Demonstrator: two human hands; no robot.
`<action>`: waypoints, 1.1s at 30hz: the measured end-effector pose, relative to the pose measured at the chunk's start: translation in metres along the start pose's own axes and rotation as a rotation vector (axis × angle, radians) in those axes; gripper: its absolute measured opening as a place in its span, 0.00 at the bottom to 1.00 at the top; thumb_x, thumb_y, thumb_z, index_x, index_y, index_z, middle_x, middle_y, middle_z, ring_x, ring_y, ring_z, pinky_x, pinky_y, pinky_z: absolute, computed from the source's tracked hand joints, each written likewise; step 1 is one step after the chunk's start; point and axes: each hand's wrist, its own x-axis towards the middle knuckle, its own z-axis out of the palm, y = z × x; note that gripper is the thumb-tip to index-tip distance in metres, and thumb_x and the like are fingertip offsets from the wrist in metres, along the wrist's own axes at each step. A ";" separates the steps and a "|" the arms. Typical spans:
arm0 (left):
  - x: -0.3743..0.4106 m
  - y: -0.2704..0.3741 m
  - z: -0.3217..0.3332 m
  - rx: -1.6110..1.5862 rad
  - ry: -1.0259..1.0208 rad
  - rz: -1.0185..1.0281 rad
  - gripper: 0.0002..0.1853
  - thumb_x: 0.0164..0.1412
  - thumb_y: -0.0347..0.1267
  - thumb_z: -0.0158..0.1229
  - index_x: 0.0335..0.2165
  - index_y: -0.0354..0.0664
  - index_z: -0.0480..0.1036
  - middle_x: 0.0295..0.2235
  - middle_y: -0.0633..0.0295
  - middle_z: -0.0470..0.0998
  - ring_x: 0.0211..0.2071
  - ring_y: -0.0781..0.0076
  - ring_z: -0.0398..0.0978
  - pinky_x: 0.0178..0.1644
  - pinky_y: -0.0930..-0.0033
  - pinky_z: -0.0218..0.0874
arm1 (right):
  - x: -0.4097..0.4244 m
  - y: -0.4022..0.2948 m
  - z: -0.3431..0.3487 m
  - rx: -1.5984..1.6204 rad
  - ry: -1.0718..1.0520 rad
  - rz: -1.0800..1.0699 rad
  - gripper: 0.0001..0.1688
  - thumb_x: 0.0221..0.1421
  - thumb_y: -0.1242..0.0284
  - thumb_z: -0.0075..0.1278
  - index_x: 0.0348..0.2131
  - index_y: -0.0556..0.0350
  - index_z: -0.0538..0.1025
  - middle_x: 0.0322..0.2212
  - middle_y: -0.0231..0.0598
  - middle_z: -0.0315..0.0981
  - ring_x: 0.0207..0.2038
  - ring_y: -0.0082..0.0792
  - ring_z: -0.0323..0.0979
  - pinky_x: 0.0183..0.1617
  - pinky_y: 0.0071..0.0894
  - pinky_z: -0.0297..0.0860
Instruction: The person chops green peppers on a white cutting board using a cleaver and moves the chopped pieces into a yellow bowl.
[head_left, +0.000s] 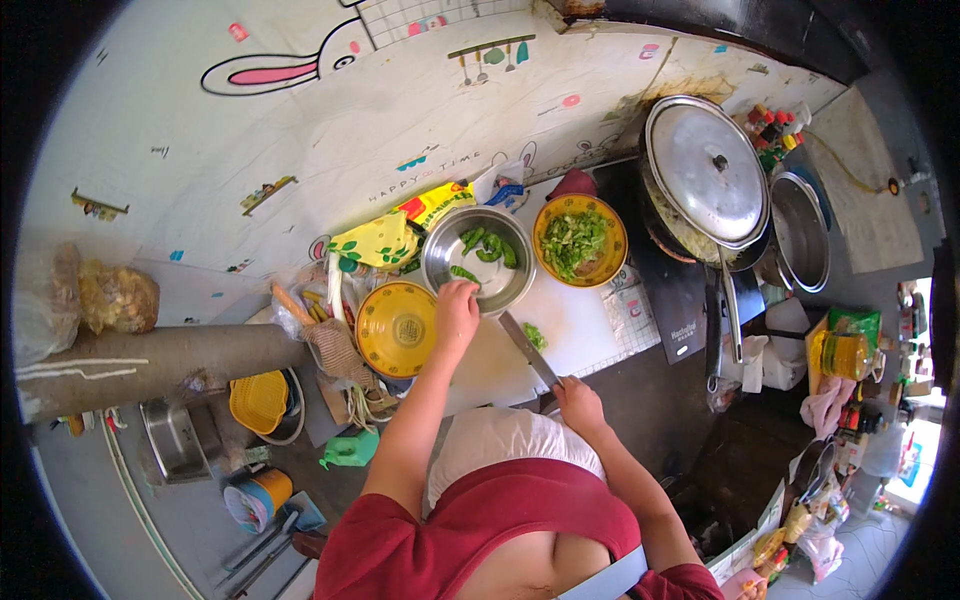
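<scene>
My left hand is over the near rim of a stainless steel bowl, its fingertips beside a green pepper. Whether the fingers grip that pepper cannot be told. Several more green peppers lie in the bowl. In my right hand is the handle of a kitchen knife, its blade pointing up and left over a white cutting board. Chopped green pieces lie on the board beside the blade. A yellow bowl with chopped greens stands behind, to the right.
A yellow bowl stands left of my left wrist. To the right, a lidded wok sits on a black cooktop, its long handle reaching toward me. Bagged vegetables and yellow packages line the left and back.
</scene>
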 end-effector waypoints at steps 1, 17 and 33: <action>0.010 -0.007 0.003 0.051 -0.053 -0.014 0.12 0.43 0.19 0.54 0.31 0.39 0.73 0.35 0.55 0.73 0.40 0.53 0.68 0.45 0.58 0.61 | 0.001 0.002 -0.003 0.008 -0.001 0.018 0.12 0.56 0.70 0.44 0.35 0.58 0.74 0.33 0.45 0.73 0.38 0.50 0.69 0.42 0.47 0.67; 0.035 -0.002 0.002 0.123 -0.281 0.038 0.10 0.45 0.22 0.56 0.30 0.41 0.76 0.32 0.58 0.73 0.36 0.53 0.70 0.41 0.59 0.64 | 0.010 0.014 -0.009 -0.001 -0.029 0.081 0.12 0.57 0.68 0.43 0.35 0.57 0.74 0.33 0.48 0.72 0.38 0.52 0.70 0.41 0.47 0.69; -0.083 0.036 0.030 0.040 -0.184 0.151 0.08 0.40 0.24 0.56 0.25 0.42 0.75 0.28 0.61 0.72 0.34 0.58 0.69 0.37 0.59 0.64 | -0.016 0.002 0.012 -0.039 0.111 0.008 0.14 0.58 0.67 0.42 0.37 0.56 0.73 0.33 0.47 0.72 0.32 0.53 0.73 0.36 0.48 0.70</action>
